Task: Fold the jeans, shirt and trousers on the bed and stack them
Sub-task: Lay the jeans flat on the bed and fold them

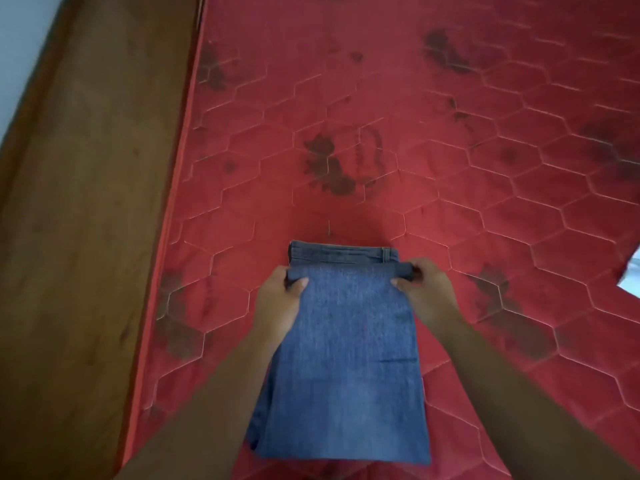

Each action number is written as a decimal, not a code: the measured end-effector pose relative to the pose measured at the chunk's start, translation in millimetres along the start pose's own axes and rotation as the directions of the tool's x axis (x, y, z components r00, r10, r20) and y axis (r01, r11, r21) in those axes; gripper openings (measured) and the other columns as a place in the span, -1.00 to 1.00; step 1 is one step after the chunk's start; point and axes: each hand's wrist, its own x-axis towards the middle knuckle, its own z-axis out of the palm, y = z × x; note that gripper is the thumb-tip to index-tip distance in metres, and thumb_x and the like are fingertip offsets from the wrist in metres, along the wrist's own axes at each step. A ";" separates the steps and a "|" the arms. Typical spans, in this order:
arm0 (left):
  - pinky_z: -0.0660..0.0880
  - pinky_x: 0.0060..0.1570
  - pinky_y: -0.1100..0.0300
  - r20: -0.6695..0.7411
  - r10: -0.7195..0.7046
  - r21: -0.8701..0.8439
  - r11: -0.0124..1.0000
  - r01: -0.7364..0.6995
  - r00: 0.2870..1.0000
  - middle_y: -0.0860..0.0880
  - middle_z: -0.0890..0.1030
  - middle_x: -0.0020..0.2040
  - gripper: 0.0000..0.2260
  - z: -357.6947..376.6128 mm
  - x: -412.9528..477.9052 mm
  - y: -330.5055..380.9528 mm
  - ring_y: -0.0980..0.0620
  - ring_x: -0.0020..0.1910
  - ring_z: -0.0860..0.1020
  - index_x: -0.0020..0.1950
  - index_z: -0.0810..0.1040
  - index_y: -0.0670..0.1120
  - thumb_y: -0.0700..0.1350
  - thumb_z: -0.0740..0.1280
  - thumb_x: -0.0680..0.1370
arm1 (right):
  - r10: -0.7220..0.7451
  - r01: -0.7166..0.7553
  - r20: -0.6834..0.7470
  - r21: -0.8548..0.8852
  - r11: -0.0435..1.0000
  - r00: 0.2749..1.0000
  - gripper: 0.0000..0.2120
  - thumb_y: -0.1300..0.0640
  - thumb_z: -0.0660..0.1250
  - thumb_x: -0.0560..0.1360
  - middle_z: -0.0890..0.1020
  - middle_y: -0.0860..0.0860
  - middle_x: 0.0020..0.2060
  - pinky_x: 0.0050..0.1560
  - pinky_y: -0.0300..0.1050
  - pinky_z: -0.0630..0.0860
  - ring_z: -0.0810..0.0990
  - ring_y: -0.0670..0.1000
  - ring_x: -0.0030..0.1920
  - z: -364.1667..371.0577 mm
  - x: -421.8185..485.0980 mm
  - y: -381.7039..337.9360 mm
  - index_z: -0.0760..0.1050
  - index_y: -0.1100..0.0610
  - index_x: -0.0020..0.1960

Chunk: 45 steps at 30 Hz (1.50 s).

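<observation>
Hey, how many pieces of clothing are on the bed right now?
1: the jeans, lying on the mattress, far edge pinched by the left hand and right hand. Other garments may lie outside the frame.

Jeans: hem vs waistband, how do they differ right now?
The hem lies on top, pinched at its corners by the left hand and right hand; the waistband lies underneath, not gripped. The hem is plain; the waistband shows a belt loop. The waistband sticks out just beyond the hem. Both are blue denim, roughly parallel.
</observation>
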 end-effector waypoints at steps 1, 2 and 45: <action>0.29 -0.35 0.29 -0.002 0.014 0.026 1.000 -0.014 1.000 0.08 0.45 -0.28 -0.93 2.3 10.4 -0.8 0.16 -0.30 0.40 -0.13 0.44 -0.08 -0.15 0.27 0.55 | 0.005 -0.005 -0.013 0.006 1.000 1.000 -0.79 0.22 0.37 0.45 0.53 -0.04 -0.19 -0.30 -0.24 0.35 0.50 0.00 -0.15 3.3 8.0 0.0 0.46 0.15 0.06; 0.28 -0.35 0.29 -0.002 0.026 0.047 0.999 -0.026 1.000 0.09 0.45 -0.28 -0.94 4.7 19.6 -1.8 0.18 -0.30 0.40 -0.11 0.43 -0.09 -0.14 0.26 0.56 | 0.010 -0.009 -0.027 0.006 1.000 1.000 -0.79 0.22 0.37 0.45 0.51 -0.07 -0.21 -0.29 -0.24 0.36 0.49 -0.01 -0.15 6.6 15.2 -0.8 0.46 0.16 0.07; 0.41 0.00 0.13 -0.045 -0.061 -0.032 0.998 0.060 0.997 0.00 0.52 0.00 -0.80 23.5 47.3 -10.4 -0.01 0.02 0.51 0.16 0.44 -0.14 -0.12 0.27 0.56 | 0.437 -0.445 -0.379 0.072 0.892 0.815 -0.84 0.21 0.28 0.45 0.62 0.14 -0.21 -0.08 0.01 0.52 0.58 0.14 -0.19 -66.4 13.7 94.3 0.58 0.20 -0.01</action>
